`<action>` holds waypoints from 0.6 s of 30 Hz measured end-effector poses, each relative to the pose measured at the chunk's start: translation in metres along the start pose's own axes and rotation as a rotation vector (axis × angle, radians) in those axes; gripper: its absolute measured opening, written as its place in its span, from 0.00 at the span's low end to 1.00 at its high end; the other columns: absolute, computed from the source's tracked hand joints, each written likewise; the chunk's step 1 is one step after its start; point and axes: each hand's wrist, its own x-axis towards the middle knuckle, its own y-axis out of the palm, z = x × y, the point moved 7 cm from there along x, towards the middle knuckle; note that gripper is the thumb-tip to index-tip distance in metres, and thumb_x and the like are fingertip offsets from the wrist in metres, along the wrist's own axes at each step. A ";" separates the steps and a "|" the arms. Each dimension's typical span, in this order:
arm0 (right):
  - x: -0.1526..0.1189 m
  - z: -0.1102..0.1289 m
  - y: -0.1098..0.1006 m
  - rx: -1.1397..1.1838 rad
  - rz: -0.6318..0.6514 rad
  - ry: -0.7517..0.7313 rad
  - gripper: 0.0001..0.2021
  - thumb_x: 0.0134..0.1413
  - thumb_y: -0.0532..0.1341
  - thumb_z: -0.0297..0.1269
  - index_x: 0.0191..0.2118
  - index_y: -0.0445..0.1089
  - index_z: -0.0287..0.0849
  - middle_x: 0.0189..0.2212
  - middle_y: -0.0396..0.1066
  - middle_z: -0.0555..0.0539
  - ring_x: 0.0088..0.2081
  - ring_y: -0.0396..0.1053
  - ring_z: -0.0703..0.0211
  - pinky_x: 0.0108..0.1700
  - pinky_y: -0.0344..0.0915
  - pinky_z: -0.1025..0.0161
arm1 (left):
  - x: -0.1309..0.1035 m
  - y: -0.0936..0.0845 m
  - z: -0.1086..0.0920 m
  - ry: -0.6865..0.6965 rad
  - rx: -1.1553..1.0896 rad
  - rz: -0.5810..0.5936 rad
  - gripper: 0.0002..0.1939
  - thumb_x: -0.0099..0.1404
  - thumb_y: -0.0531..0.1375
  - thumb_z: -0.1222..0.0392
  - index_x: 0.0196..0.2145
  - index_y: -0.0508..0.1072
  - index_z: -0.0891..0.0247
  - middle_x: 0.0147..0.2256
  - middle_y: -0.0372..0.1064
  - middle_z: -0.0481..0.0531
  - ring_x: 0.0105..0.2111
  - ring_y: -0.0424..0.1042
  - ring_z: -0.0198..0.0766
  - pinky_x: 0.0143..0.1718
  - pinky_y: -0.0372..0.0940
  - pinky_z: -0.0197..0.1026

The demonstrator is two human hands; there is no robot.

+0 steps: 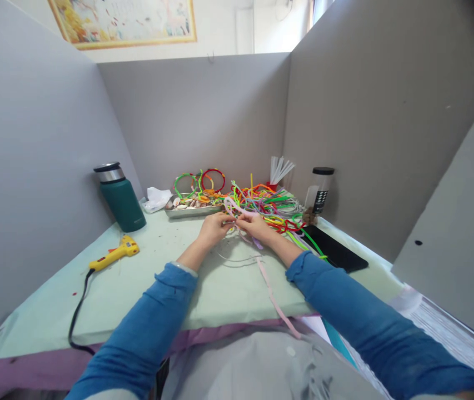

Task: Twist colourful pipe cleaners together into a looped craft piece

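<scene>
My left hand (215, 228) and my right hand (257, 226) meet over the middle of the table, fingers pinched close together. Between them is a pale pink-lilac pipe cleaner (237, 207), which loops up behind the fingertips; exactly where each hand grips it is partly hidden. Below the hands a thin grey wire (239, 260) curves over the cloth. From near its right end a long pink strip (273, 297) runs down over the table's front edge. A tangled heap of coloured pipe cleaners (276, 203) lies just behind my right hand.
A metal tray (193, 212) holds shells and wrapped rings. A green bottle (122, 200) and a yellow glue gun (115, 254) with a black cord are left. On the right are a clear black-capped bottle (319, 191), a black flat object (339, 250) and white sticks (279, 169). Grey partitions (203, 111) surround the table.
</scene>
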 end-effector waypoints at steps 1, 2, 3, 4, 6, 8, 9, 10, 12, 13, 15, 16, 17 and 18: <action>-0.001 0.000 0.001 0.004 0.001 -0.003 0.11 0.45 0.57 0.43 0.25 0.62 0.39 0.17 0.56 0.56 0.19 0.52 0.70 0.21 0.49 0.70 | 0.000 0.000 0.000 0.002 0.009 0.005 0.10 0.56 0.59 0.61 0.37 0.77 0.61 0.36 0.73 0.52 0.32 0.68 0.34 0.36 0.60 0.34; -0.001 0.000 0.002 0.005 0.001 -0.004 0.11 0.44 0.57 0.42 0.25 0.62 0.39 0.17 0.57 0.55 0.19 0.53 0.70 0.22 0.50 0.70 | 0.000 0.001 0.000 0.001 0.019 0.009 0.10 0.56 0.59 0.61 0.36 0.77 0.61 0.35 0.73 0.52 0.32 0.68 0.34 0.35 0.60 0.34; -0.002 0.000 0.003 0.000 0.004 -0.003 0.10 0.45 0.57 0.42 0.25 0.62 0.39 0.17 0.57 0.55 0.19 0.53 0.69 0.22 0.51 0.70 | 0.000 0.001 0.001 -0.004 0.031 0.011 0.10 0.56 0.59 0.60 0.36 0.77 0.61 0.34 0.73 0.52 0.31 0.68 0.34 0.35 0.60 0.34; -0.002 0.001 0.004 -0.015 0.009 -0.005 0.10 0.45 0.57 0.42 0.25 0.62 0.39 0.17 0.58 0.55 0.20 0.54 0.69 0.23 0.51 0.69 | 0.000 0.001 0.002 -0.012 0.046 0.011 0.10 0.57 0.58 0.60 0.35 0.77 0.61 0.33 0.73 0.52 0.31 0.68 0.34 0.35 0.59 0.34; -0.002 0.007 0.004 -0.099 0.017 -0.034 0.11 0.46 0.56 0.42 0.26 0.64 0.39 0.18 0.60 0.53 0.21 0.56 0.68 0.24 0.52 0.69 | 0.000 0.002 0.004 -0.030 0.080 0.019 0.10 0.57 0.58 0.60 0.35 0.78 0.61 0.32 0.73 0.52 0.31 0.68 0.34 0.35 0.59 0.34; -0.002 0.021 -0.003 -0.251 0.010 -0.108 0.11 0.47 0.57 0.42 0.28 0.67 0.39 0.22 0.64 0.51 0.24 0.58 0.66 0.27 0.53 0.68 | 0.001 0.001 0.007 -0.050 0.103 0.021 0.10 0.57 0.57 0.60 0.34 0.78 0.61 0.33 0.74 0.53 0.31 0.69 0.35 0.35 0.59 0.34; -0.003 0.032 -0.010 -0.336 -0.024 -0.164 0.10 0.46 0.59 0.42 0.28 0.68 0.39 0.25 0.66 0.49 0.26 0.59 0.65 0.29 0.53 0.67 | 0.001 0.001 0.008 -0.059 0.110 0.019 0.10 0.57 0.57 0.60 0.34 0.78 0.62 0.33 0.74 0.53 0.32 0.69 0.35 0.35 0.59 0.35; -0.005 0.043 -0.017 -0.403 -0.053 -0.199 0.10 0.46 0.59 0.42 0.28 0.69 0.39 0.28 0.67 0.48 0.28 0.60 0.64 0.29 0.53 0.67 | 0.002 0.000 0.010 -0.070 0.116 0.014 0.10 0.57 0.57 0.59 0.34 0.78 0.62 0.33 0.74 0.53 0.32 0.69 0.36 0.35 0.59 0.35; -0.015 0.061 -0.034 -0.511 -0.081 -0.183 0.13 0.48 0.58 0.45 0.25 0.69 0.39 0.24 0.67 0.47 0.26 0.58 0.64 0.28 0.50 0.66 | 0.002 -0.001 0.014 -0.092 0.119 0.003 0.10 0.57 0.58 0.59 0.34 0.78 0.61 0.34 0.74 0.53 0.33 0.69 0.37 0.36 0.59 0.35; -0.023 0.067 -0.038 -0.555 -0.034 -0.147 0.16 0.49 0.57 0.48 0.23 0.68 0.39 0.20 0.65 0.48 0.23 0.57 0.64 0.27 0.48 0.66 | 0.002 -0.001 0.016 -0.099 0.118 0.000 0.11 0.57 0.58 0.59 0.34 0.78 0.61 0.34 0.74 0.53 0.33 0.69 0.37 0.36 0.59 0.36; -0.049 0.071 -0.034 -0.644 0.188 -0.055 0.20 0.47 0.57 0.52 0.18 0.66 0.40 0.15 0.62 0.48 0.20 0.54 0.65 0.25 0.45 0.65 | 0.003 -0.002 0.019 -0.109 0.111 -0.009 0.11 0.57 0.57 0.59 0.34 0.78 0.61 0.34 0.74 0.53 0.33 0.70 0.38 0.37 0.60 0.36; -0.066 0.070 -0.029 -0.686 0.307 -0.014 0.20 0.45 0.58 0.52 0.17 0.66 0.40 0.14 0.61 0.49 0.19 0.54 0.65 0.25 0.44 0.64 | 0.003 -0.003 0.020 -0.110 0.108 -0.014 0.11 0.56 0.57 0.59 0.34 0.78 0.61 0.33 0.74 0.53 0.33 0.70 0.38 0.37 0.60 0.36; -0.084 0.069 -0.024 -0.728 0.382 0.014 0.19 0.43 0.60 0.52 0.16 0.66 0.41 0.13 0.60 0.49 0.18 0.53 0.65 0.24 0.43 0.64 | 0.003 -0.003 0.020 -0.111 0.104 -0.017 0.11 0.56 0.57 0.59 0.34 0.78 0.62 0.33 0.74 0.53 0.32 0.70 0.38 0.37 0.60 0.37; -0.100 0.069 -0.018 -0.756 0.427 0.021 0.18 0.42 0.61 0.50 0.15 0.66 0.41 0.13 0.60 0.49 0.17 0.52 0.65 0.24 0.43 0.63 | 0.003 -0.004 0.020 -0.115 0.102 -0.019 0.11 0.56 0.58 0.58 0.33 0.78 0.62 0.32 0.74 0.53 0.32 0.70 0.38 0.37 0.60 0.37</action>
